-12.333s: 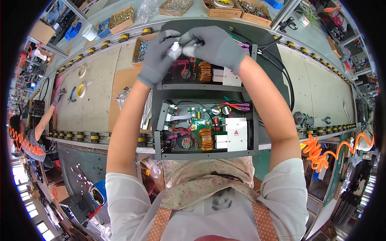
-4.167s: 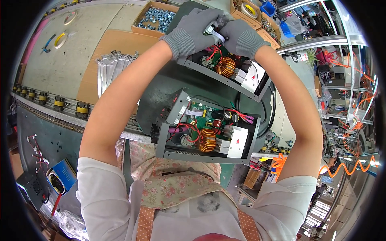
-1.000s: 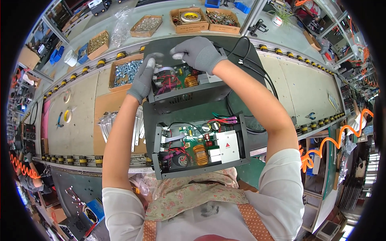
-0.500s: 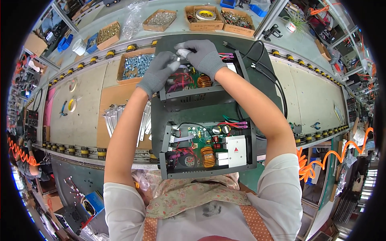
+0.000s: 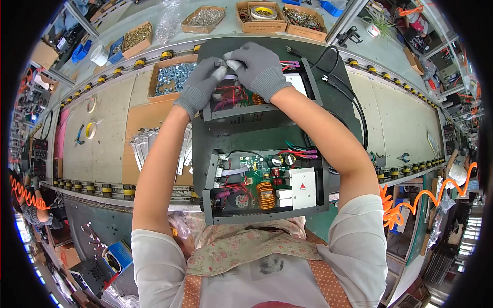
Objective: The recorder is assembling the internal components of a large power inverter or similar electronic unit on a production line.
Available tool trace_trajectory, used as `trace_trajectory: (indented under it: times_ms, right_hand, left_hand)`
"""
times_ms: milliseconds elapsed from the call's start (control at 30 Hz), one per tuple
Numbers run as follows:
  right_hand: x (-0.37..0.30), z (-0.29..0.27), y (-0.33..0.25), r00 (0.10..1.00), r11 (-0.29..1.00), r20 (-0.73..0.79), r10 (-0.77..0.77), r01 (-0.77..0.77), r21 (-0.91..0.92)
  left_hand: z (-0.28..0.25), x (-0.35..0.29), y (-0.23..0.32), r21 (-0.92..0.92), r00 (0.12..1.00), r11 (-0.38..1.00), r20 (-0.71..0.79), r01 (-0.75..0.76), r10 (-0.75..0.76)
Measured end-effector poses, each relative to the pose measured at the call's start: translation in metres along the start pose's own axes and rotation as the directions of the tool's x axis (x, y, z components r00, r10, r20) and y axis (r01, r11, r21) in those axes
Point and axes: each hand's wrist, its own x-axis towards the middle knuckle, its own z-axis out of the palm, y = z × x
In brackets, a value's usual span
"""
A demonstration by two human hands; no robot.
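Grey knit gloves cover both hands, which meet over the far left corner of the far open black metal case (image 5: 246, 114). My left hand (image 5: 202, 83) has its thumb and fingers pressed together there. Against its fingertips, my right hand (image 5: 255, 65) is closed in a pinch; what they hold is hidden. Just below the fingertips shows a pale ribbon cable (image 5: 230, 77), with red wires (image 5: 232, 96) inside the case. Nearer to me lies a second open black case (image 5: 264, 217) with a green circuit board (image 5: 250, 163), a copper coil (image 5: 266, 195) and a white plate (image 5: 303, 188).
A carton of bluish metal parts (image 5: 174, 77) stands left of the far case. Metal strips (image 5: 146, 143) lie on cardboard at the left. Black cables (image 5: 354, 97) loop at the right. Roller rails edge the bench; boxes of small hardware (image 5: 204, 19) line the far shelf.
Both hands have shifted slightly away from me, and the fingertips have drawn closer together. A small white piece seen between them earlier is now covered. Both cases stay in place.
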Motion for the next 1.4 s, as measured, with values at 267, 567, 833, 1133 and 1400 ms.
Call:
trace_trajectory:
  times_ms: [267, 567, 833, 1133, 1400]
  right_hand:
    - [-0.002, 0.001, -0.004, 0.970, 0.963, 0.026, -0.243, 0.244, -0.112]
    - [0.002, 0.007, -0.010, 0.968, 0.960, 0.079, -0.237, 0.246, -0.137]
    - [0.017, 0.012, 0.001, 0.968, 0.978, 0.250, -0.013, 0.064, -0.198]
    - [0.036, 0.010, -0.016, 0.814, 0.936, 0.570, 0.113, 0.105, -0.335]
    - [0.046, 0.016, -0.014, 0.802, 0.987, 0.576, 0.158, -0.116, -0.109]
  left_hand:
    - [0.000, -0.003, -0.003, -0.063, 0.997, 0.998, -0.069, 0.032, -0.036]
    - [-0.004, -0.006, -0.011, -0.209, 0.998, 0.977, -0.035, 0.047, -0.055]
    - [0.000, -0.012, -0.015, -0.408, 0.990, 0.911, -0.093, 0.059, -0.105]
    - [-0.002, -0.013, -0.020, -0.438, 0.982, 0.884, -0.016, 0.165, -0.191]
    - [-0.002, -0.007, -0.038, -0.441, 0.991, 0.890, -0.013, 0.116, -0.135]
